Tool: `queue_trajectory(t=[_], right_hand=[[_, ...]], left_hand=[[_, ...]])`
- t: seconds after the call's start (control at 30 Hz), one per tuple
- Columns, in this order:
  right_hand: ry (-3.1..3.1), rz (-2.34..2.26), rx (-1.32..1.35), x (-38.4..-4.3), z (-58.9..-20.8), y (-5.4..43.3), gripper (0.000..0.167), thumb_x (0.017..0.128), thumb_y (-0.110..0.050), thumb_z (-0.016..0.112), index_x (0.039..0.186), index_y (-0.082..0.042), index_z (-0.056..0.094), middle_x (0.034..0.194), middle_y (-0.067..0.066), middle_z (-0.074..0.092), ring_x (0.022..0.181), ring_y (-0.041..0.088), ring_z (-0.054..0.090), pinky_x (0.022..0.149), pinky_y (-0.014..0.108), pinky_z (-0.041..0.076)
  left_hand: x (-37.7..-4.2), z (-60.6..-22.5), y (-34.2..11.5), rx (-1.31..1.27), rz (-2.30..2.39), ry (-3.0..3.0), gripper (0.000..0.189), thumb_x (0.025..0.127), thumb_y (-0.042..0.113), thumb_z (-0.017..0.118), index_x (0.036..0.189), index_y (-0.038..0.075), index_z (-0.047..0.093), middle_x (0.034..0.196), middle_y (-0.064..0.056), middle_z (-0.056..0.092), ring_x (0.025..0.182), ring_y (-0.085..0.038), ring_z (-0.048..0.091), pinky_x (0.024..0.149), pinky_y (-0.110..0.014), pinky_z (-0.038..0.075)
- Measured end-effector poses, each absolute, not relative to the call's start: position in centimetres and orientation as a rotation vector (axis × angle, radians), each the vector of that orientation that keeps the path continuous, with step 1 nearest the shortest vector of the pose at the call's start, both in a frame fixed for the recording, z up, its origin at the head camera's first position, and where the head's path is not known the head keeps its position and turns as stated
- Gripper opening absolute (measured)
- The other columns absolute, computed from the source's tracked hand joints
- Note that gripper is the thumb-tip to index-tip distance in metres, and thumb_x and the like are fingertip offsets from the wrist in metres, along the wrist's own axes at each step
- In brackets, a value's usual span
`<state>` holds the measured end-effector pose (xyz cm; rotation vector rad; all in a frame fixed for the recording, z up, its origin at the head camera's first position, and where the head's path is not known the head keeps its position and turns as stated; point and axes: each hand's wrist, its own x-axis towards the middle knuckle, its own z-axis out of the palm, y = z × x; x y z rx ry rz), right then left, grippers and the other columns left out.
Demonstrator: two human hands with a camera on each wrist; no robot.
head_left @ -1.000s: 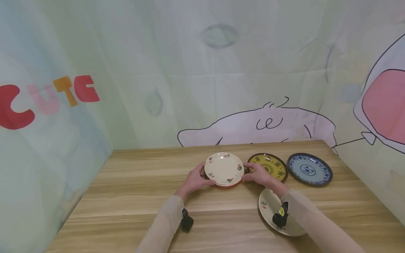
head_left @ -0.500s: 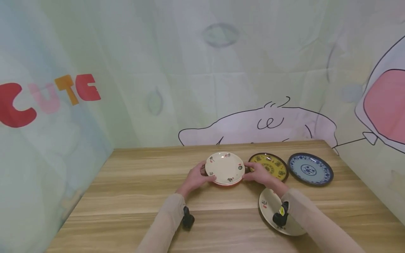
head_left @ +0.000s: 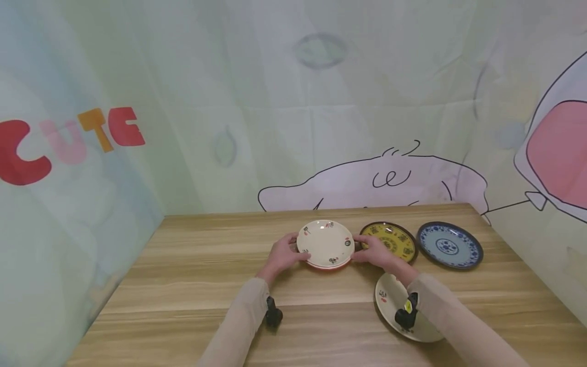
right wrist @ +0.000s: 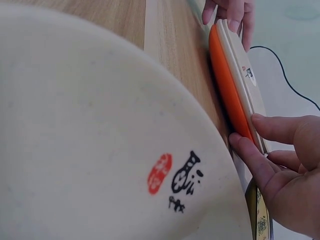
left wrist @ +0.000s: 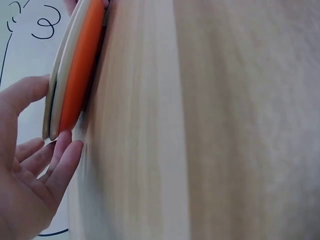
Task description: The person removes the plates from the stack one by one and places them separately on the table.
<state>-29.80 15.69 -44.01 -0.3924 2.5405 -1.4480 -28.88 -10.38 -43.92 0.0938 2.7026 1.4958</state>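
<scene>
A cream plate (head_left: 326,243) with small black and red marks lies at the table's back middle, stacked on another plate whose orange underside (left wrist: 82,65) shows in the left wrist view. On its left side my left hand (head_left: 282,256) holds the rim, thumb at the upper edge and fingers lower down. My right hand (head_left: 373,252) grips the opposite side, its thumb (right wrist: 275,128) on the upper rim and a finger by the orange underside. Whether the stack touches the table all round is hard to tell.
Right of the stack lie a yellow patterned plate (head_left: 398,243), partly behind my right hand, and a blue-and-white plate (head_left: 451,246). Another cream plate (head_left: 390,306) sits nearer, under my right forearm. A printed curtain (head_left: 220,127) hangs behind the wooden table (head_left: 192,285).
My left thumb has drawn back slightly toward the rim of the cream plate. The right hand and the plates stay almost where they were.
</scene>
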Motion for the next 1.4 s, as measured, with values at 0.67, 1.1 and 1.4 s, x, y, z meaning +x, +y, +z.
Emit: queue_trajectory(t=[0.67, 1.1, 1.4], right_hand=[[2.523, -1.478, -0.4, -29.8, -43.7, 15.4, 0.06, 0.072, -0.003, 0.072, 0.125, 0.009, 0.047, 0.126, 0.025, 0.048, 0.098, 0.027, 0.051, 0.082, 0.028, 0.046], [2.518, -1.484, -0.41, -29.5, -43.7, 15.4, 0.059, 0.072, -0.002, 0.072, 0.124, 0.01, 0.048, 0.126, 0.026, 0.048, 0.083, 0.017, 0.053, 0.068, 0.02, 0.047], [2.528, -1.455, -0.416, -29.5, -43.7, 15.3, 0.058, 0.073, -0.004, 0.071, 0.125, 0.009, 0.048, 0.127, 0.026, 0.048, 0.101, 0.026, 0.049, 0.083, 0.028, 0.045]], left_hand=[[-29.7, -44.4, -10.1, 0.001, 1.524, 2.752, 0.065, 0.066, 0.009, 0.075, 0.125, -0.002, 0.049, 0.116, -0.017, 0.058, 0.107, -0.028, 0.054, 0.091, -0.036, 0.046], [-29.7, -44.3, -10.9, -0.007, 1.669, 2.641, 0.051, 0.068, 0.004, 0.069, 0.117, -0.003, 0.055, 0.107, -0.018, 0.061, 0.093, -0.026, 0.06, 0.071, -0.027, 0.055], [-29.2, -43.6, -11.1, -0.046, 1.704, 2.603, 0.048, 0.071, 0.0, 0.067, 0.118, -0.003, 0.055, 0.098, -0.017, 0.06, 0.072, -0.017, 0.06, 0.063, -0.025, 0.055]])
